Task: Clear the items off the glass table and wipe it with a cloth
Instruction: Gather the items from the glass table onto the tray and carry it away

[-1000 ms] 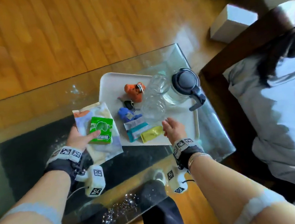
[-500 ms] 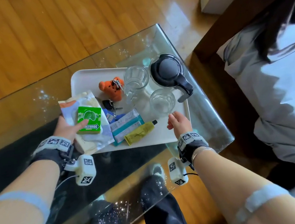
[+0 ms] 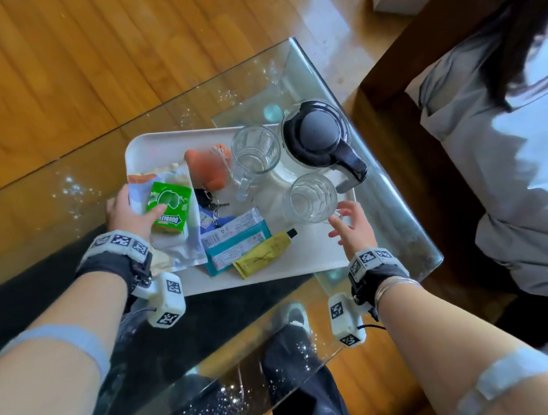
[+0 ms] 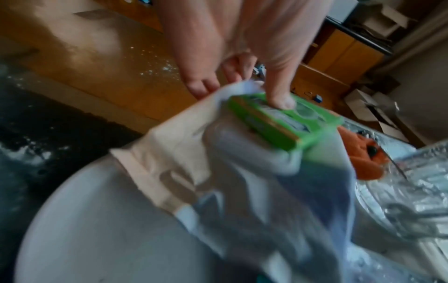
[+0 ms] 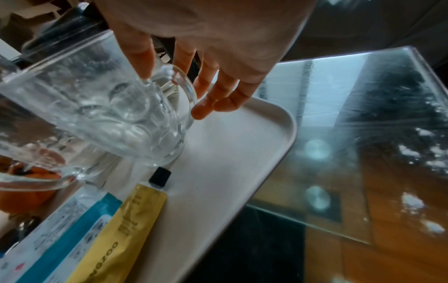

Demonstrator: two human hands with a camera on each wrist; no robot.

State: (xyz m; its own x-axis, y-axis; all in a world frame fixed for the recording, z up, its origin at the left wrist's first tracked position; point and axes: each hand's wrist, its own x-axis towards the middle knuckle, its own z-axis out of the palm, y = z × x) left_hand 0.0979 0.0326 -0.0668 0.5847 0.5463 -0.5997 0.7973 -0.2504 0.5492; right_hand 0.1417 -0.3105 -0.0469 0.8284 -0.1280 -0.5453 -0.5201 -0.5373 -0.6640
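Note:
A white tray [image 3: 273,271] sits on the glass table [image 3: 40,201], near its right end. My left hand [image 3: 128,214] holds a green gum box [image 3: 169,206] pressed onto a pale snack packet [image 3: 181,249], raised over the tray's left side. The thumb presses on the green gum box [image 4: 290,122] while the fingers grip under the packet [image 4: 242,181]. My right hand [image 3: 351,229] is spread at the handle of a glass mug [image 3: 309,199] standing on the tray. Its fingers [image 5: 218,90] are straight beside the mug [image 5: 97,114], touching the handle.
Also on the tray are a second mug [image 3: 255,151], a black-lidded jug [image 3: 318,133], an orange keychain toy [image 3: 207,170], keys [image 3: 207,198], a teal pack [image 3: 235,243] and a yellow tube [image 3: 264,253]. A seated person [image 3: 518,160] is close on the right.
My left hand has lifted the gum box and packet off the glass and carried them right, over the tray. My right hand has moved from the tray's front edge to the mug's handle.

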